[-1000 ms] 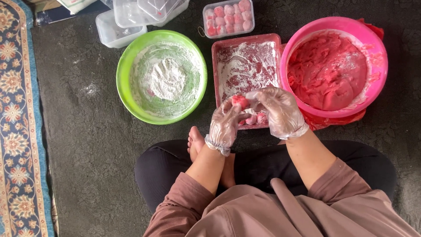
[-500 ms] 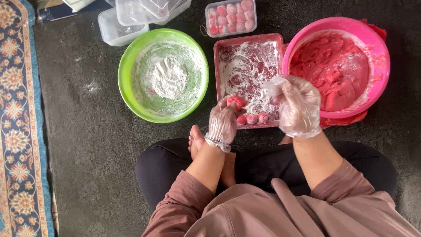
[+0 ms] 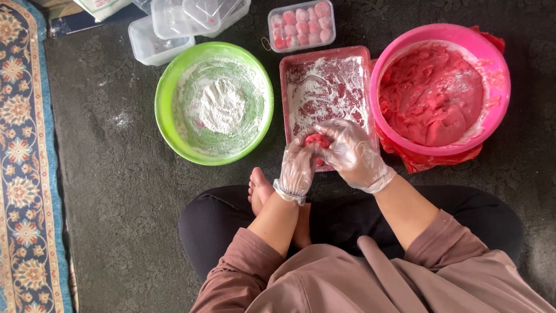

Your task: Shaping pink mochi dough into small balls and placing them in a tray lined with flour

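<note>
Shaping step in hand, by the look of it: both gloved hands meet over the near end of the floured red tray (image 3: 324, 87), working one small red dough piece (image 3: 316, 139) between them. Left hand (image 3: 297, 168) cups the piece from below and the side, fingers curled round it; right hand (image 3: 353, 153) closes over it from the right, fingertips pressing on the dough. Both hands grasping the same piece, neither free. Clear plastic gloves on both, dusted with flour.

Dough piece sits just above the tray's near edge; whether it touches the tray or is lifted off it, cannot tell.

Judgement: pinching or rolling the piece is about midway. A next move would call for light, even pressure so the soft dough doesn't tear or stick to the gloves, and for flour within reach.

Around: green bowl (image 3: 168, 104) with a white flour heap to the left of the tray, just beside it. Pink bowl (image 3: 498, 81) full of red dough on the right, touching the tray's side, a red bag (image 3: 428, 159) under it. Clear box (image 3: 301, 24) of finished pink balls beyond the tray, lid off. Empty clear containers (image 3: 168, 29) stacked at top left. Dark carpet (image 3: 116, 191) under everything, patterned rug (image 3: 26, 174) at far left.

In the way: little. Person's crossed legs and bare foot (image 3: 259, 191) lie near the tray's front edge; bowls crowd both sides.
</note>
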